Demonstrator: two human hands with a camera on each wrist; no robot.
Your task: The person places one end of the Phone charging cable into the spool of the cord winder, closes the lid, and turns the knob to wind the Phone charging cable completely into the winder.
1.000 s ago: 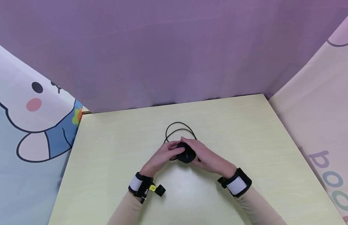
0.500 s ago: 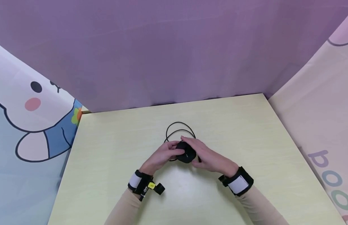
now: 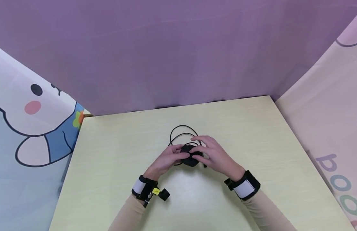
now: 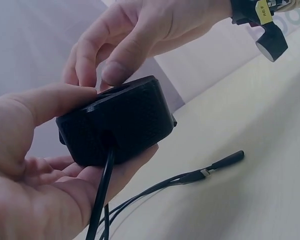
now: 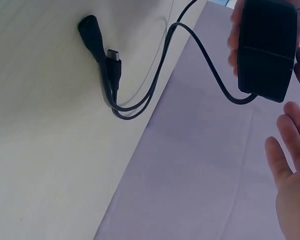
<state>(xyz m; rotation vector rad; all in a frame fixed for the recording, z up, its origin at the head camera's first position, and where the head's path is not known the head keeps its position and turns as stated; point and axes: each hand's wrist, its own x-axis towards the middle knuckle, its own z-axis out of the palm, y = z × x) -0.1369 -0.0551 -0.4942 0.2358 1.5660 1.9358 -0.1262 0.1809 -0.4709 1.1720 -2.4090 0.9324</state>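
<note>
My left hand (image 3: 168, 158) grips a black box-shaped device (image 3: 189, 157) with rounded corners, thumb on its top and fingers beneath. In the left wrist view a black cable (image 4: 104, 192) runs out of the device's near side. My right hand (image 3: 217, 157) is over the device's right side with fingers spread and slightly bent; in the left wrist view its thumb is at the device's top face, and whether it touches is hard to tell. In the right wrist view the right hand's fingers (image 5: 290, 130) sit just below the device. The exact kind of device does not show.
The cable loops (image 3: 182, 130) lie on the pale wooden table (image 3: 123, 138) behind the hands. In the right wrist view a metal-tipped USB-C plug (image 5: 113, 70) and a black cable end (image 5: 91, 37) lie together. A purple curtain (image 3: 167, 57) hangs at the back.
The right hand has lifted from along the device's right side, and its fingers now spread above its top. The left hand keeps its hold, almost unmoved.
</note>
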